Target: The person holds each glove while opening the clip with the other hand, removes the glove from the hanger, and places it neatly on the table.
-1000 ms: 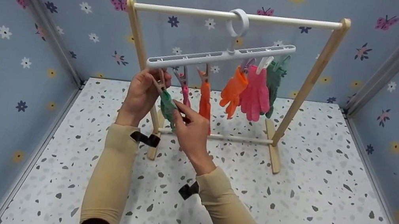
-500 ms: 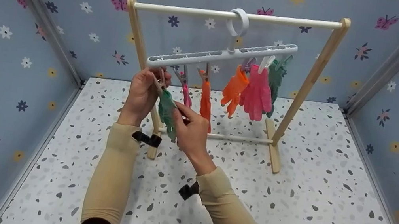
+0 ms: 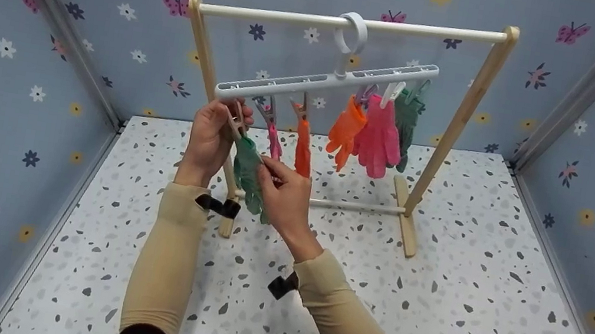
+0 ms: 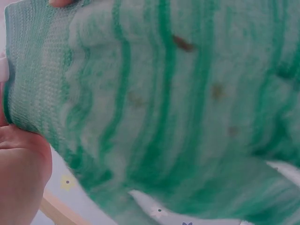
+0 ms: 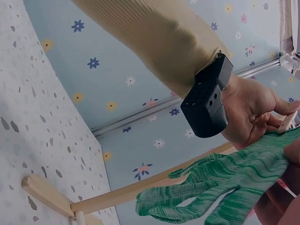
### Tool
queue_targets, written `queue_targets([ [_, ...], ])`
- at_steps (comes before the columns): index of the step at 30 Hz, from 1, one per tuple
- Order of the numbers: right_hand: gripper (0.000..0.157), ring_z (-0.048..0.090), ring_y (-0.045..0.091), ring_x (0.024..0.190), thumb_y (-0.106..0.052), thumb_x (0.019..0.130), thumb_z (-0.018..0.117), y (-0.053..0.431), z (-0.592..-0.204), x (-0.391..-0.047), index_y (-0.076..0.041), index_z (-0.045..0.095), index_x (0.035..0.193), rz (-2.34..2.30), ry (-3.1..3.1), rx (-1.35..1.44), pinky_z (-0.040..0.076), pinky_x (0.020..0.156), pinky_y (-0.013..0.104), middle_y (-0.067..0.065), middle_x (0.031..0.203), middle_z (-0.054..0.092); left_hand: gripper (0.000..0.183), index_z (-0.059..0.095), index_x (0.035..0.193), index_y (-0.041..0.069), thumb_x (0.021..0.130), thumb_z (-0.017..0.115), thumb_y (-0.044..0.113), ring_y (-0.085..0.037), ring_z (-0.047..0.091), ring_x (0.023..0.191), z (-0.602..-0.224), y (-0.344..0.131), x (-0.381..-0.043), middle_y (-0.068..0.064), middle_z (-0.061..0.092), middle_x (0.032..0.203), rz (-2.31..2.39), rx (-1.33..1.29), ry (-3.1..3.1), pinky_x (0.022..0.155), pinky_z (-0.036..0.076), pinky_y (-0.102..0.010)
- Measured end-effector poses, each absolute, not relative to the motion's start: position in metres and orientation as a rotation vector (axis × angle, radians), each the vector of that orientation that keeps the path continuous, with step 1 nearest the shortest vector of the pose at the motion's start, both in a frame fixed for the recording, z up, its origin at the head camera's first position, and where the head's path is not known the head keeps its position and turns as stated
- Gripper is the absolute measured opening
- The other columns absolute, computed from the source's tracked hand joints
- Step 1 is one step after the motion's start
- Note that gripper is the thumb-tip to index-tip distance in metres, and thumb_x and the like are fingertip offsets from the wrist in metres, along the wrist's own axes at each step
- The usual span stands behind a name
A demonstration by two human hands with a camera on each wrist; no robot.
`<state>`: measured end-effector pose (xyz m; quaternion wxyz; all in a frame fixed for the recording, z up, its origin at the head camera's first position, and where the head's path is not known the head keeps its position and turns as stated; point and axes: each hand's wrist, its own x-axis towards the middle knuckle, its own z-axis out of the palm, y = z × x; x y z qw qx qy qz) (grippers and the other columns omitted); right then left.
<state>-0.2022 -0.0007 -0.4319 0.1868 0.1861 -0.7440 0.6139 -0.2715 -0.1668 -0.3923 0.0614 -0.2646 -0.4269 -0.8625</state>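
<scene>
A green knitted glove [image 3: 248,171] hangs at the left end of the white hanger [image 3: 280,86], its cuff in a beige clothespin [image 3: 236,123]. My left hand [image 3: 207,144] pinches that clothespin just under the hanger bar. With thumb and fingers, my right hand [image 3: 288,196] pinches the glove's side edge below the cuff. The left wrist view is mostly filled by the striped green glove [image 4: 140,108], which bears a few brown spots. In the right wrist view, the glove [image 5: 239,173] spreads its fingers downward, and the left hand [image 5: 248,110] holds the clothespin [image 5: 288,121].
The hanger hangs tilted from a wooden rack [image 3: 463,118] by its ring [image 3: 351,33]. Further along it hang pink [image 3: 274,142] and orange [image 3: 303,150] gloves edge-on, then an orange glove [image 3: 346,130], a pink glove [image 3: 379,138] and a dark green glove [image 3: 407,124]. Flowered walls stand close around.
The green glove has opened out and shows more of its length below my right hand. Both hands stay nearly in place; the other gloves have shifted slightly.
</scene>
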Motion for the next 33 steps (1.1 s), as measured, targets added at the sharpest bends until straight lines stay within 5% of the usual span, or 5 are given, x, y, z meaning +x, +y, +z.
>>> queue_targets([
  [5, 0.02, 0.062, 0.012, 0.067, -0.012, 0.098, 0.065, 0.002, -0.436, -0.202, -0.005, 0.075, 0.113, 1.713, -2.101, 0.508, 0.056, 0.063, 0.026, 0.005, 0.093, 0.074, 0.042, 0.065, 0.11, -0.005, 0.091, 0.069, 0.033, -0.021, 0.07, 0.083, -0.392, -0.168, -0.273, -0.015, 0.068, 0.095, -2.602, -0.775, -1.29, 0.081, 0.055, -0.031],
  [19, 0.022, 0.069, 0.014, 0.086, -0.013, 0.098, 0.065, 0.014, -0.447, -0.198, -0.005, 0.074, 0.117, 1.736, -2.104, 0.477, 0.058, 0.07, 0.028, 0.006, 0.104, 0.074, 0.044, 0.063, 0.115, -0.007, 0.092, 0.068, 0.03, -0.022, 0.069, 0.089, -0.392, -0.173, -0.271, -0.018, 0.067, 0.102, -2.666, -0.794, -1.236, 0.083, 0.055, -0.031],
  [33, 0.018, 0.07, 0.016, 0.085, -0.015, 0.098, 0.066, 0.05, -0.472, -0.19, -0.007, 0.076, 0.111, 1.691, -2.092, 0.414, 0.058, 0.071, 0.035, 0.005, 0.101, 0.074, 0.045, 0.065, 0.119, -0.005, 0.093, 0.066, 0.032, -0.023, 0.068, 0.093, -0.392, -0.176, -0.269, -0.018, 0.066, 0.106, -2.693, -0.824, -1.224, 0.085, 0.055, -0.031],
])
